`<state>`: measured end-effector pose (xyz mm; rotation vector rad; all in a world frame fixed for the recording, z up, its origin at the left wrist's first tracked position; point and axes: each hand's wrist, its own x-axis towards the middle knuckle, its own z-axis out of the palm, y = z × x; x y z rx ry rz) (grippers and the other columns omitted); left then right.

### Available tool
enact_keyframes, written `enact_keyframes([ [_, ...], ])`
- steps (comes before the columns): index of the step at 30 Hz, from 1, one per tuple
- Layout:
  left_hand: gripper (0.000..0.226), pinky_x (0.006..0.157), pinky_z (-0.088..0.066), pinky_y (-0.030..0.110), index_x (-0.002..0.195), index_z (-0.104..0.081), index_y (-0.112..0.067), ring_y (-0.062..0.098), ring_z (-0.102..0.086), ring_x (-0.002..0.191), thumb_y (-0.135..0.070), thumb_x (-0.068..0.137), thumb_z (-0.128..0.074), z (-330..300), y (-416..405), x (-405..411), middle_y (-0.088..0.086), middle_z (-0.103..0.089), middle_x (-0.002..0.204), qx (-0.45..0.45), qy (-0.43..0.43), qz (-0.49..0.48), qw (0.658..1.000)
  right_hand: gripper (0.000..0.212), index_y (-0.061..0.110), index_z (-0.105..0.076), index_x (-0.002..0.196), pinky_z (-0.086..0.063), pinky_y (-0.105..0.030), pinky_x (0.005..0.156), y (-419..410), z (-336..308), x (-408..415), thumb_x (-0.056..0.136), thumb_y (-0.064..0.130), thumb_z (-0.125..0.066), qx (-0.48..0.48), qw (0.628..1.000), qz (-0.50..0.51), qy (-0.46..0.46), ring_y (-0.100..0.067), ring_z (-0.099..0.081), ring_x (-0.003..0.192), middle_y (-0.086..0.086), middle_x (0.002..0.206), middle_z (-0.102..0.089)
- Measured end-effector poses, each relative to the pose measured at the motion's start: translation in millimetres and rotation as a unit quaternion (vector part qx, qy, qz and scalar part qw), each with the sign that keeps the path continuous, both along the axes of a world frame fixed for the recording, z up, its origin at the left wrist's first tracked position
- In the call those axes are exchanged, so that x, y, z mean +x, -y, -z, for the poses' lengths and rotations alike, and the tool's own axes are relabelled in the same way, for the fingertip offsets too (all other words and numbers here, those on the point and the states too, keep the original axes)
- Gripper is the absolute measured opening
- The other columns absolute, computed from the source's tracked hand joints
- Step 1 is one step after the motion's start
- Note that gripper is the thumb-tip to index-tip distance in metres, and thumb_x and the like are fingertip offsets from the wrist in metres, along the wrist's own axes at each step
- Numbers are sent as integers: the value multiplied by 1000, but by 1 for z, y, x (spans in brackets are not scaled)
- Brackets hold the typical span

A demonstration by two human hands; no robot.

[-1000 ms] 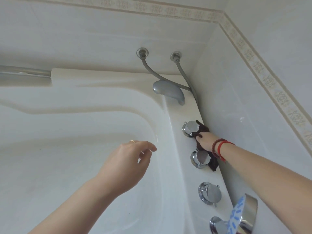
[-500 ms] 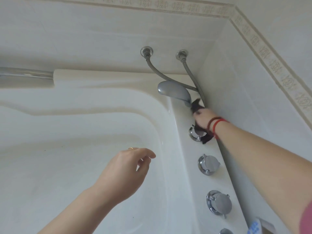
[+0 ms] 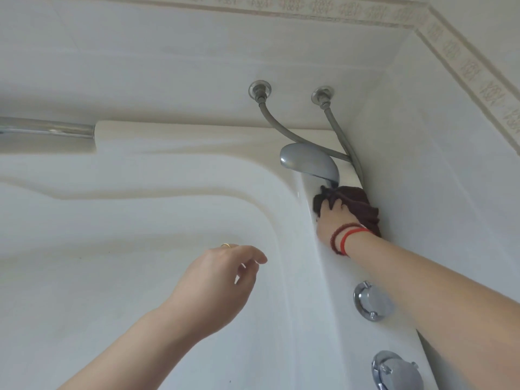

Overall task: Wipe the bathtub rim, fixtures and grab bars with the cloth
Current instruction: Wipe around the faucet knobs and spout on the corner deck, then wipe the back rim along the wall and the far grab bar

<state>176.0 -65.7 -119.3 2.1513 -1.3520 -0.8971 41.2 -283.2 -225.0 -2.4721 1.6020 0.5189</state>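
Observation:
My right hand (image 3: 333, 220) presses a dark maroon cloth (image 3: 356, 204) onto the white bathtub rim (image 3: 337, 277), just below the grey spout (image 3: 309, 163) in the far right corner. The cloth touches the spout's base and the right wall. Hovering over the tub basin, my left hand (image 3: 213, 285) holds nothing, its fingers loosely curled and apart. Two chrome knobs (image 3: 371, 301) (image 3: 396, 371) sit on the rim nearer to me, under my right forearm. A chrome grab bar (image 3: 45, 129) runs along the far rim at the left.
Two braided metal hoses (image 3: 284, 130) run from wall fittings (image 3: 260, 90) down behind the spout. Tiled walls close in the corner on the far and right sides. The white tub basin (image 3: 112, 277) lies below my left hand.
My right hand slid the cloth along the rim away from me, from the knobs up to the base of the spout. The left hand stayed hovering over the basin.

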Motion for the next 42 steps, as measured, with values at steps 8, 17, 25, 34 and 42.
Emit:
enact_keyframes([
  [8,27,82,-44,18,109,-61,-33,2,-55,88,-23,94,-41,18,26,19,-13,-60,100,3,27,17,999,60,5,4,148,-14,-37,117,2,13,0,99,22,-27,-17,992,-121,-19,-29,-6,144,-17,156,1],
  [17,28,84,-44,17,112,-58,-35,1,-57,94,-25,95,-37,26,51,34,-15,-58,106,-8,56,45,997,81,-4,-65,111,-56,-40,76,-3,31,5,37,16,-90,-110,982,-142,64,-34,-68,96,-21,113,-66],
  [25,30,82,-41,16,114,-56,-37,2,-57,98,-28,96,-34,21,78,73,-15,-57,110,-19,133,56,989,79,-10,-71,88,-58,-45,55,11,39,45,11,2,-82,-92,982,-88,140,-35,-70,65,-20,76,-71],
  [34,31,86,-43,17,121,-50,-38,1,-54,108,-28,96,-35,32,106,109,-18,-53,120,-18,197,85,976,59,3,-67,99,-57,-40,70,13,54,39,44,22,-70,-163,971,-105,141,-30,-60,79,-13,84,-72],
  [42,46,64,-52,16,104,-47,-29,11,-68,74,-35,63,-67,65,119,177,-7,-65,86,-75,407,193,889,40,2,-69,95,-33,-41,85,22,71,47,65,12,-45,-272,944,-114,148,-36,-64,79,-18,86,-67],
])
